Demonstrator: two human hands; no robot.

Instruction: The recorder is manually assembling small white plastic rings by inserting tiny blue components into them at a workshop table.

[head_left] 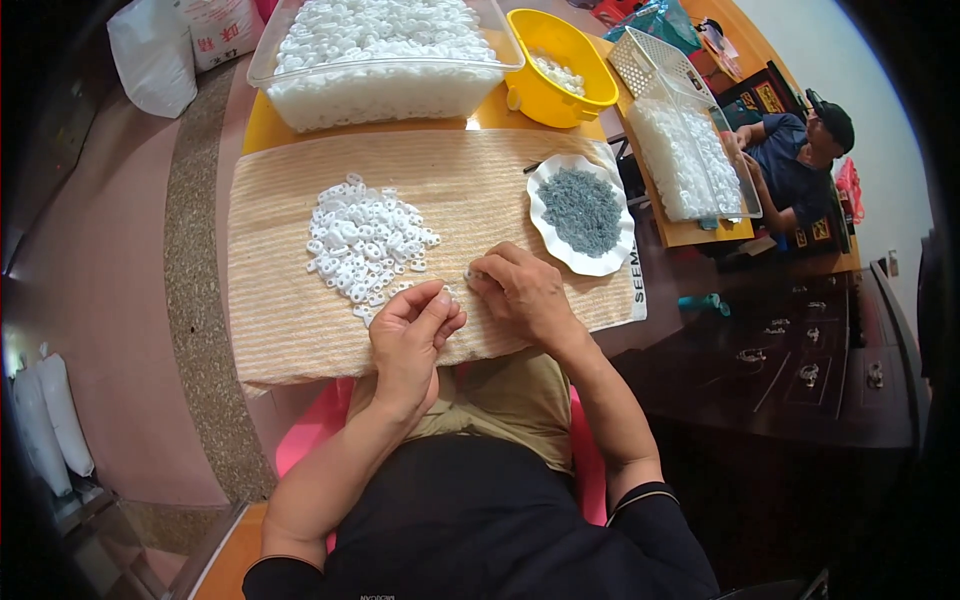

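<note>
Your left hand (405, 345) held a closed pinch beside small white two-holed plastic pieces (362, 240) heaped on beige striped cloth (275, 325); your right hand (520, 295) was half-curled; either's contents could not be determined.

Left of the pink chair (312, 430), a speckled strip (196, 290) crosses the floor (120, 300), white sacks (66, 415) beyond it. Right of the chair are a teal, bottle-shaped object (700, 302) and a dark cabinet (800, 405).
</note>
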